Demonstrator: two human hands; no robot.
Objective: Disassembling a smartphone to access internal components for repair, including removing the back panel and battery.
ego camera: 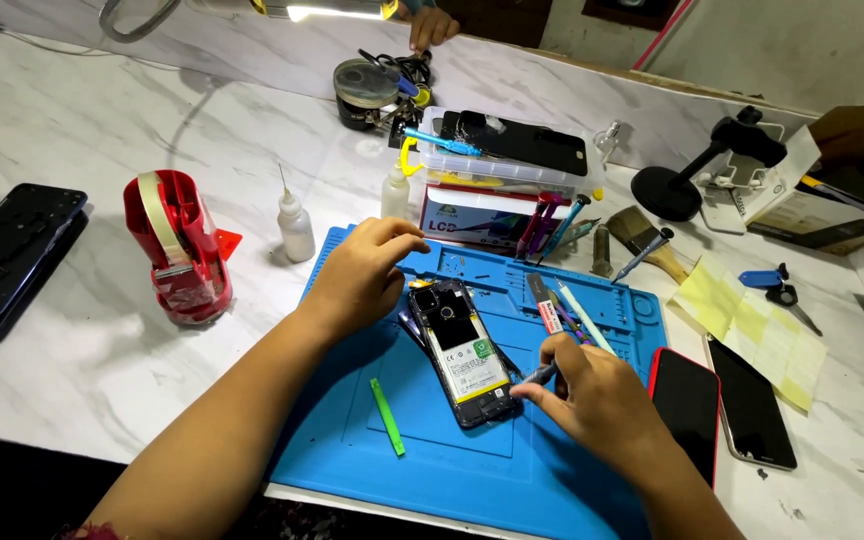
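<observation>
Fingers of the right hand [602, 395] are pinched on a thin grey tool [540, 375], tip set at the lower right edge of the opened phone [460, 352] on the blue repair mat [352, 460]. The phone's top left corner is steadied by the left hand [360, 272], fingers curled, nothing grasped. A green pry stick [387, 416] lies just left; a red tape dispenser [177, 245] is seen farther off.

Tool tip [537, 376] hidden under right hand [597, 400]; far person's hand [432, 25] cut off

- An opened phone [460, 352], back cover off, lies on a blue repair mat [452, 460].
- The left hand [360, 272] rests at the phone's top left corner.
- The right hand [597, 398] pinches a slim tool [540, 375] against the phone's lower right edge.
- A green pry stick [387, 416] lies left of the phone.
</observation>
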